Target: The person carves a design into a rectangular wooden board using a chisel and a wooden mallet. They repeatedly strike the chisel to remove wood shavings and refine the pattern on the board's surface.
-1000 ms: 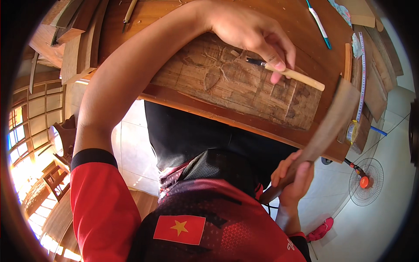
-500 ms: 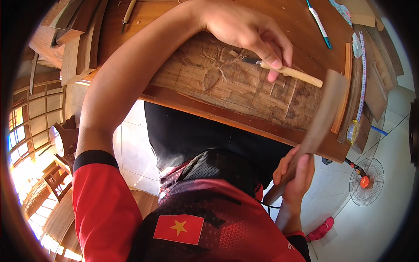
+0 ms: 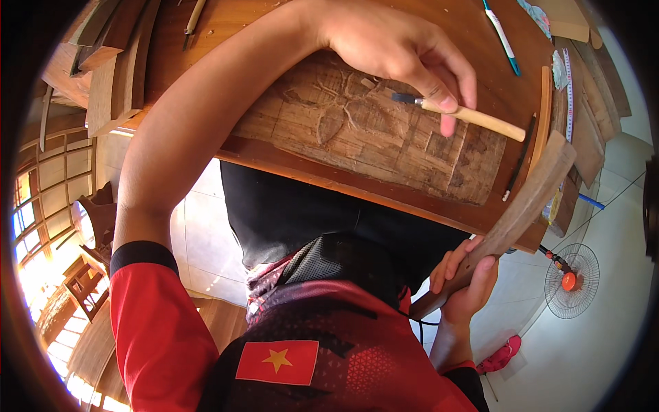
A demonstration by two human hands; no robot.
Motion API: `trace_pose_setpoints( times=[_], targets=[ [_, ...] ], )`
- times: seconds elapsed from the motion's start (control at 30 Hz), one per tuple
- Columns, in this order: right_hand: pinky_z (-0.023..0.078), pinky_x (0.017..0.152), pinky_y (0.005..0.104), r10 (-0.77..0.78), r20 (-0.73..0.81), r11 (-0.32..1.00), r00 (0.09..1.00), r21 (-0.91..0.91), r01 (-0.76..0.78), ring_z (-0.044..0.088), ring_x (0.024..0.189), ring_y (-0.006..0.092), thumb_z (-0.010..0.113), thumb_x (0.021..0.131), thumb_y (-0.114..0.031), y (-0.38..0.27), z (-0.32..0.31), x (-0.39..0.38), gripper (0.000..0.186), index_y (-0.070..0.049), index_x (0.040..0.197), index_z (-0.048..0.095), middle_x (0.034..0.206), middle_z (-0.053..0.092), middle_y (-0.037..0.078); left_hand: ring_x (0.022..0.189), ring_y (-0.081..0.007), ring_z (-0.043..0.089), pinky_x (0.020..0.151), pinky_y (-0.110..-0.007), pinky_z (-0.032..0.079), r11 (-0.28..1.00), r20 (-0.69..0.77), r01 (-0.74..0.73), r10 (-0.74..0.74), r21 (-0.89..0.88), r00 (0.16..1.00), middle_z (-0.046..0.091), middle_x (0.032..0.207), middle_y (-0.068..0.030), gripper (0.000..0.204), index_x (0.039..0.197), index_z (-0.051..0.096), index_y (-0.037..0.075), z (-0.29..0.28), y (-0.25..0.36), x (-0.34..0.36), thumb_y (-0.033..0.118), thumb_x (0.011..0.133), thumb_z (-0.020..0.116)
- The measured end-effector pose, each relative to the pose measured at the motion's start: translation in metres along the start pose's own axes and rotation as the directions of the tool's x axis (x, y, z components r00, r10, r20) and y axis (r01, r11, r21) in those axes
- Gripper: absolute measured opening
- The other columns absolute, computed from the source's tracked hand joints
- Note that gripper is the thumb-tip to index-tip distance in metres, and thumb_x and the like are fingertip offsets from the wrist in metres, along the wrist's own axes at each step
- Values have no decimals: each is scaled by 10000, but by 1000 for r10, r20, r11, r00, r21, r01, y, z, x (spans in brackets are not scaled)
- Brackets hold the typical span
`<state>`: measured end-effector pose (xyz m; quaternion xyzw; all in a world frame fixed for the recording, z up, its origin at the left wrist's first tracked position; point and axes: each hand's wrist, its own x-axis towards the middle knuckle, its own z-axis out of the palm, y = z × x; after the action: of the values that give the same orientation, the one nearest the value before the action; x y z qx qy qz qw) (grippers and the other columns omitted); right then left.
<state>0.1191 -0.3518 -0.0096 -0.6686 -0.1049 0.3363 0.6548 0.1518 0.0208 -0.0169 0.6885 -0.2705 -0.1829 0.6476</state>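
My left hand [image 3: 401,58] pinches a carving chisel [image 3: 491,124] by its pale wooden handle, fingers closed round it. The dark blade points left, above a wooden board [image 3: 398,158] carved with a shallow relief that looks like leaves or petals. Lower right, my right hand [image 3: 470,285] grips a long, curved brown wooden bar [image 3: 525,202], used end up beyond the table edge. Its far end rises near the chisel handle's butt, with a gap between them. A small wood chip [image 3: 368,83] lies on the board near the blade.
The board rests on a wooden table [image 3: 473,41]. Another chisel [image 3: 193,24] lies far left, a white and teal pen [image 3: 503,41] far right, and a dark pencil-like stick [image 3: 519,158] by the board's right end. Wood planks [image 3: 127,75] are stacked left; a fan [image 3: 572,281] stands right.
The wooden bar has swung right and down, away from the chisel's butt, uncovering the dark stick. My left hand and chisel have shifted slightly right.
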Motion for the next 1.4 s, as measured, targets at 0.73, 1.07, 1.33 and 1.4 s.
trace_pose_setpoints(
  times=[0.73,1.07,1.33,1.4],
  targets=[
    [419,431,286,57,7,994,998,-99,-56,460,449,153,455,1075,-427,4,7,-1,405,-26,1127,465,671,483,82,1032,-172,641,949,-347,476,992,45,37,-42,119,998,752,1102,-46,339,1264,659,38,-3,3,-2,290,1051,584],
    [423,434,288,27,-30,998,999,-64,-29,459,450,157,433,1075,-456,5,3,3,433,-28,1133,470,680,489,90,1093,-178,646,995,-371,480,998,-15,11,-11,55,1000,736,1159,-40,334,1293,653,79,2,5,-3,299,1052,583],
    [420,431,291,-26,-29,996,999,-89,23,449,446,155,423,1078,-444,3,5,3,428,-20,1119,463,681,490,93,1153,-198,647,1051,-392,470,997,7,-59,58,55,998,733,1175,-54,326,1291,651,76,1,-4,1,288,1058,567],
    [418,430,290,-14,-37,996,999,-93,11,446,446,154,421,1079,-446,4,6,4,429,-20,1119,458,682,490,95,1154,-199,646,1053,-392,468,995,-3,-27,27,94,1000,734,1171,-55,321,1289,651,74,1,0,1,279,1059,563]
  ],
)
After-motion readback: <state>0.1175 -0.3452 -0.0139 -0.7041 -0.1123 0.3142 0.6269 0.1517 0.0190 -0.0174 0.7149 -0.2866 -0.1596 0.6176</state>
